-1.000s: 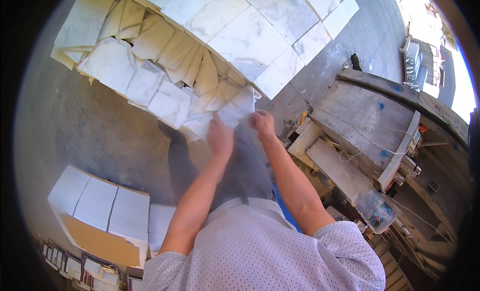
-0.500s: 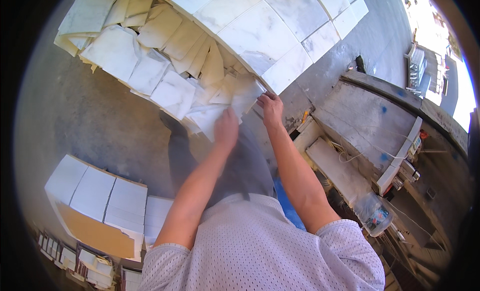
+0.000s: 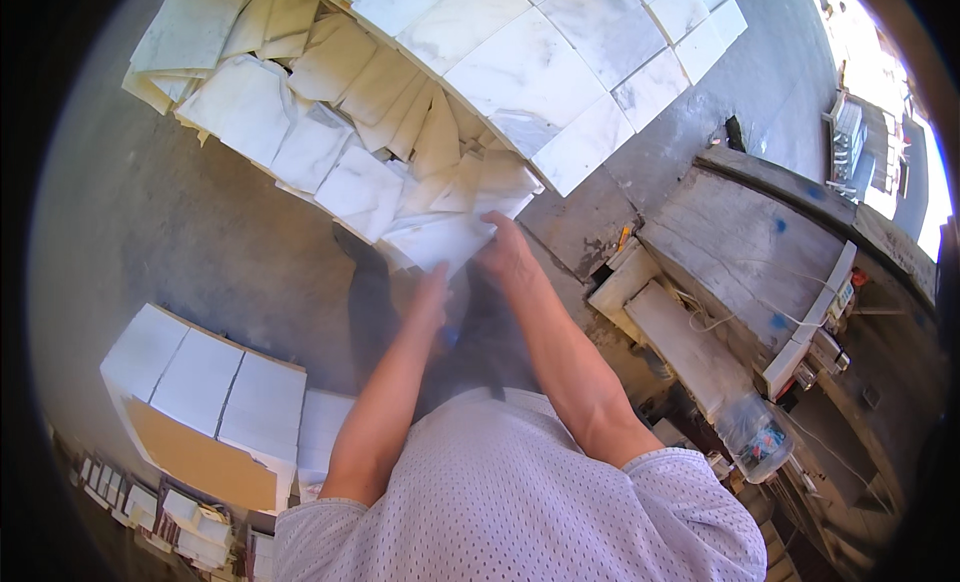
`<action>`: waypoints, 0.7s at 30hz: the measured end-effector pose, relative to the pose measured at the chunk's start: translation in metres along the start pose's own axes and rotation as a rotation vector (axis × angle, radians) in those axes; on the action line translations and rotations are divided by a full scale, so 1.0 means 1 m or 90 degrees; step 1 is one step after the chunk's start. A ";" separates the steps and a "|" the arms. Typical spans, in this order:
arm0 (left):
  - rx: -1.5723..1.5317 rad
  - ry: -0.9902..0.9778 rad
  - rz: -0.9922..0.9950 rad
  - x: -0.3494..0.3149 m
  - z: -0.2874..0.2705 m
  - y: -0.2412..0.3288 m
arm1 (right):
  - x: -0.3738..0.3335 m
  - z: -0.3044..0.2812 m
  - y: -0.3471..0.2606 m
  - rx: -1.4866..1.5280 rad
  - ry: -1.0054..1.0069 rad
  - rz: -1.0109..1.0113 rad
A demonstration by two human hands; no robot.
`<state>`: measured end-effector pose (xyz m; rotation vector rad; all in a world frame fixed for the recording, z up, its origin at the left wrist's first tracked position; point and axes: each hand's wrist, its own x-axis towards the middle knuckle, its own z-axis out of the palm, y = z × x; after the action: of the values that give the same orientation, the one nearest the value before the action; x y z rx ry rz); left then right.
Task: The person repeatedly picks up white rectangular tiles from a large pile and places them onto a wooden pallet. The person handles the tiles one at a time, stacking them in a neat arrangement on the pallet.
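In front of me a white marble piece (image 3: 440,240) lies at the near edge of a heap of broken marble tile pieces (image 3: 362,192). My right hand (image 3: 508,254) is closed on its right edge, fingertips over the top. At the piece's lower corner is my left hand (image 3: 430,297), blurred by motion, with its fingertips at or against the edge. How its fingers are set does not show. Flat marble tiles (image 3: 530,62) form a neat layer just beyond and above the heap.
Stacked white tiles (image 3: 190,372) with a tan side stand at lower left, with more stacks behind. On the right is a worn grey workbench (image 3: 740,252) with a loose cord and a clear plastic container (image 3: 755,440). Concrete floor (image 3: 220,232) spreads on the left.
Both hands have drawn back toward me, and the right has also moved left, away from the tile layer's corner. The upright piece at the right hand now lies flatter over the heap's near edge.
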<state>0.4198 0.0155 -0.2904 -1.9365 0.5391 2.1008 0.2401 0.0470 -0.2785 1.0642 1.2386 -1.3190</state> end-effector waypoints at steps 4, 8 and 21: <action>0.066 -0.009 -0.057 0.015 0.011 0.010 | -0.009 0.016 -0.023 -0.043 0.088 0.030; 0.104 -0.060 0.020 0.010 -0.002 0.005 | -0.033 0.003 -0.018 -0.220 0.077 -0.086; 0.003 0.181 0.142 -0.063 -0.184 0.020 | -0.158 0.119 -0.050 -0.864 -0.057 -0.799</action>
<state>0.5842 -0.0750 -0.2359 -2.2815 0.8499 1.9504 0.2130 -0.0577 -0.1062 -0.8727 2.2672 -0.8424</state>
